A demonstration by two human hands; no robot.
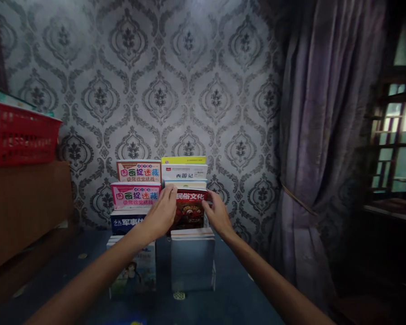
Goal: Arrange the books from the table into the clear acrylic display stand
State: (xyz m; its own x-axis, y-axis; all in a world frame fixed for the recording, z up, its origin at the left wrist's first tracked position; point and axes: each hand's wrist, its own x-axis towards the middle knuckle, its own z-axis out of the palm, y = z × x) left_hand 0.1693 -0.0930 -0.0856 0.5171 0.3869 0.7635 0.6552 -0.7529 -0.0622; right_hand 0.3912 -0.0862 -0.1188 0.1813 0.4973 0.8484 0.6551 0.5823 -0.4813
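Note:
Both my hands are at a dark red book [190, 213] with white Chinese lettering, standing upright in the right-hand row. My left hand [165, 208] grips its left edge, and my right hand [218, 213] has thumb and fingers at its upper right edge. Behind it in the same row stand a white book [186, 172] and a yellow-topped book [182, 160]. In front is a plain grey-blue book [192, 264]. The left-hand row holds two picture-puzzle books, the pink one [135, 196] before the brown one [138, 170], then a dark blue book [126, 222] and a light illustrated book [135, 271].
A red plastic basket [22, 135] sits on a brown box [29, 207] at the left. Patterned wallpaper [189, 90] rises behind the books. A grey-purple curtain [311, 135] hangs at the right, beside a window [399, 135]. The books stand on a dark blue surface [77, 280].

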